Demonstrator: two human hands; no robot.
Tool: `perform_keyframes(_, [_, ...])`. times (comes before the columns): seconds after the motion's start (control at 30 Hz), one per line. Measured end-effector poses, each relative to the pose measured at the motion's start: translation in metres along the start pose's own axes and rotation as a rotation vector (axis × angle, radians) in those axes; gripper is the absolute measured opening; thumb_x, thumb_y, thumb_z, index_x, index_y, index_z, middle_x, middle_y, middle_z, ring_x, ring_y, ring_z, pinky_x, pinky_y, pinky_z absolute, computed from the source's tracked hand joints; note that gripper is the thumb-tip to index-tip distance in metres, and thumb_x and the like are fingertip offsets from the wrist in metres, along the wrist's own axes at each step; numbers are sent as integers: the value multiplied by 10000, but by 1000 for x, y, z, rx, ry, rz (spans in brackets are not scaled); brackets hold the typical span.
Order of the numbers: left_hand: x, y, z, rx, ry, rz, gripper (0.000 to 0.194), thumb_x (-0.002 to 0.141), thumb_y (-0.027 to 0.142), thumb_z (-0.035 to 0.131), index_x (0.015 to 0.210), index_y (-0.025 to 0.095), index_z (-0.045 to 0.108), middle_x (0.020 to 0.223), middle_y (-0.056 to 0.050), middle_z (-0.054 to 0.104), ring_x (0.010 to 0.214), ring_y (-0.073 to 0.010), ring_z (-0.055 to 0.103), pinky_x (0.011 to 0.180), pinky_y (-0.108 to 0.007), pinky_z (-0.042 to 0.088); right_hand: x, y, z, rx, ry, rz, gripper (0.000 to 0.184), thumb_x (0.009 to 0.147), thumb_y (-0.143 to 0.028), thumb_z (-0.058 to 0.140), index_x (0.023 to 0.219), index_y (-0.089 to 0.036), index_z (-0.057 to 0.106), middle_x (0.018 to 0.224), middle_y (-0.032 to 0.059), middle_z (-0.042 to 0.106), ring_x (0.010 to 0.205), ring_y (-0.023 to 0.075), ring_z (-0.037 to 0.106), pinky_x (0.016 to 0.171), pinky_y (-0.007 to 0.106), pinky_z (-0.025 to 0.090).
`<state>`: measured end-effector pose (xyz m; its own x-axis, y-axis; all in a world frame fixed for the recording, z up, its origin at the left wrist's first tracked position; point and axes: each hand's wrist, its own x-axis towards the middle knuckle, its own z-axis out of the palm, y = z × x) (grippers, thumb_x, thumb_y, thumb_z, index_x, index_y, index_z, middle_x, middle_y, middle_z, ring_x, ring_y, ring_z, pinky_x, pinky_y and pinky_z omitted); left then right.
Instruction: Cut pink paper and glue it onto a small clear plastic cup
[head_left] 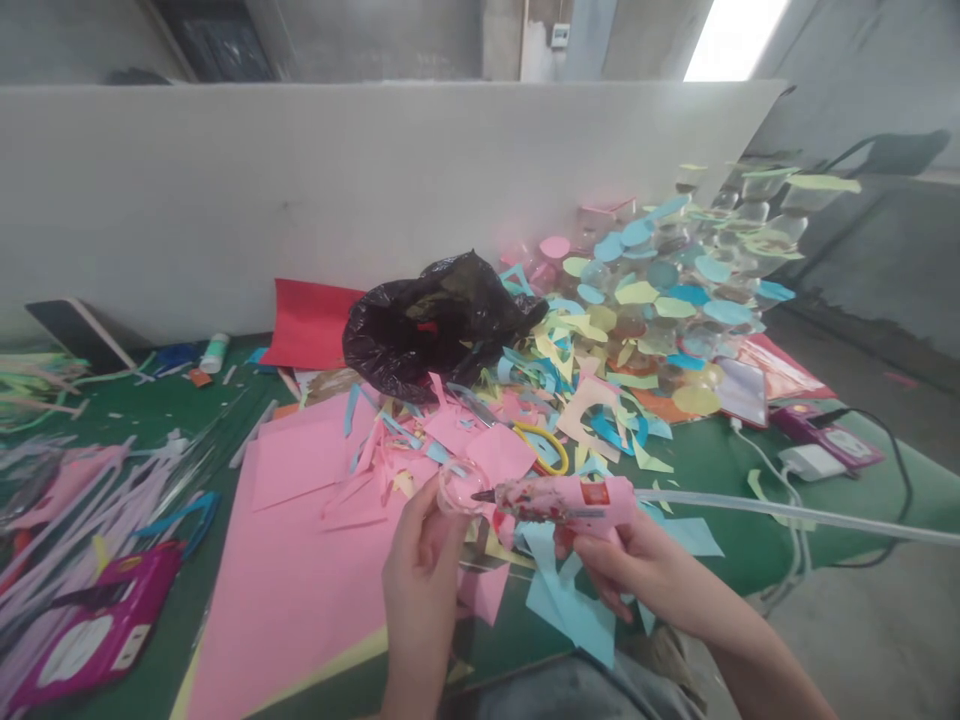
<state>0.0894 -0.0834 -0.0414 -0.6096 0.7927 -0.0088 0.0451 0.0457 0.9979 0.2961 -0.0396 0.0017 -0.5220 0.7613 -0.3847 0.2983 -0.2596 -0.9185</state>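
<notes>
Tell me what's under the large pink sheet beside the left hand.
Pale yellow paper shows along the near edge of the pink sheet, with the green tabletop beyond. Anything else underneath is covered and cannot be seen.

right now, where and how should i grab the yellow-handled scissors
Probably by the yellow handle, from above right: its loop lies exposed on your side, while the blades point away among paper scraps. The glue gun is just in front, so reach over it.

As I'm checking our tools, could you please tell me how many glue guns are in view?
1: the pink glue gun, held in the right hand, nozzle toward the left hand. Others may be hidden under the paper scraps.
</notes>
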Motion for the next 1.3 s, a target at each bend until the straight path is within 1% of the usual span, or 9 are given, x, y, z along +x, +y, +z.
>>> perform_keyframes(0.2, [1,-13,-3,27,-22,38,468,786,459,737,1199,243,693,1298,-68,685,1178,-263,651,1029,-359,506,-2,-4,1,-6,-40,-20,422,854,-608,576,837,-187,549,489,-81,433,439,79,378,470,210,333])
perform_keyframes(0.4, [1,-11,0,-22,-19,23,491,766,449,756,1200,230,691,1275,-80,697,1156,-276,665,970,-353,552,-2,-2,-2,-8,-39,-6,449,841,-637,576,779,-196,520,486,-78,419,440,82,362,470,217,327])
perform_keyframes(0.57, [1,-11,-1,-21,-35,5,497,777,448,749,1221,235,682,1299,-82,682,1187,-282,646,1010,-382,528,-2,2,-4,-21,-43,-17,459,866,-639,558,805,-185,536,487,-77,423,453,81,367,482,215,332])
perform_keyframes(0.67, [2,-12,-1,-27,-26,2,490,779,444,748,1218,237,685,1304,-80,679,1206,-282,634,1012,-376,527,-2,5,-4,-21,-54,-41,458,884,-637,547,808,-185,534,525,-69,441,455,76,364,470,210,319])
perform_keyframes(0.77, [2,-12,-1,-23,-27,13,474,784,444,742,1208,240,689,1296,-76,684,1198,-273,640,1006,-361,530,-1,6,-4,-20,-58,-49,448,890,-631,550,837,-186,544,521,-79,414,453,76,349,470,209,320])
perform_keyframes(0.87, [3,-12,-1,-9,-37,10,482,792,449,735,1226,248,679,1301,-70,682,1178,-268,652,1019,-372,519,0,7,-5,-22,-66,-48,433,895,-620,551,858,-188,552,517,-83,401,453,78,341,473,211,321])
perform_keyframes(1.03, [4,-14,-2,12,-42,0,489,793,456,735,1230,245,675,1300,-72,682,1186,-266,645,1024,-370,512,2,6,-5,-26,-56,-22,443,888,-619,554,770,-195,508,517,-76,396,466,81,350,483,210,326])
perform_keyframes(1.13, [5,-15,-2,3,-52,-8,498,788,456,740,1232,240,672,1304,-75,679,1209,-271,629,1029,-374,508,3,7,-6,-33,-59,-15,453,893,-616,549,740,-195,484,523,-74,401,475,78,350,488,205,329])
perform_keyframes(1.3, [5,-14,-1,8,-35,-13,491,781,457,746,1217,240,681,1310,-73,676,1215,-273,625,1017,-372,518,5,6,-8,-52,-65,7,467,883,-625,554,702,-203,469,501,-68,409,475,86,363,495,216,336])
